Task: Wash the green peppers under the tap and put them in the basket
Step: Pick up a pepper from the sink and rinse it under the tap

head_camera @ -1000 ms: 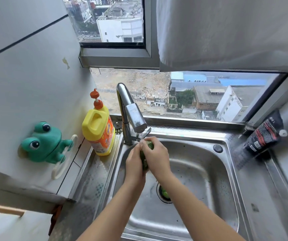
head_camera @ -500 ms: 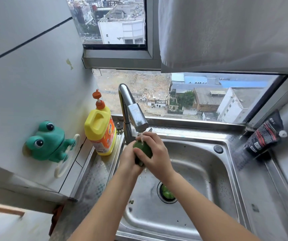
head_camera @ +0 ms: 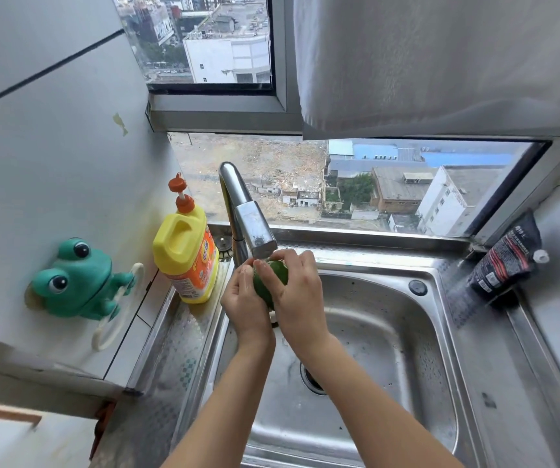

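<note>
- Pepper (head_camera: 269,282): where is it held?
- It is held just under the spout of the tap (head_camera: 255,231), over the back left corner of the sink (head_camera: 390,332), and clasped between both hands. No basket is seen.
- How are the hands set?
- The left hand (head_camera: 243,307) is cupped against the pepper's left side, with its fingers curled round it. The right hand (head_camera: 300,298) is closed over the right side, with the thumb laid across the upper face and the fingers (head_camera: 294,258) curled over the far end. Both forearms are reached forward from the near edge, and the wrists are brought close together.
- How is the rinse done well?
- The pepper is best turned between the palms, so that every face is brought under the spout. The hollow round the stem should be rubbed, since dirt is likely lodged there. A firm but light grip is advised, as wet skin will probably be slippery and a dropped pepper could roll to the drain (head_camera: 310,380). Whether water is flowing cannot be made out.
</note>
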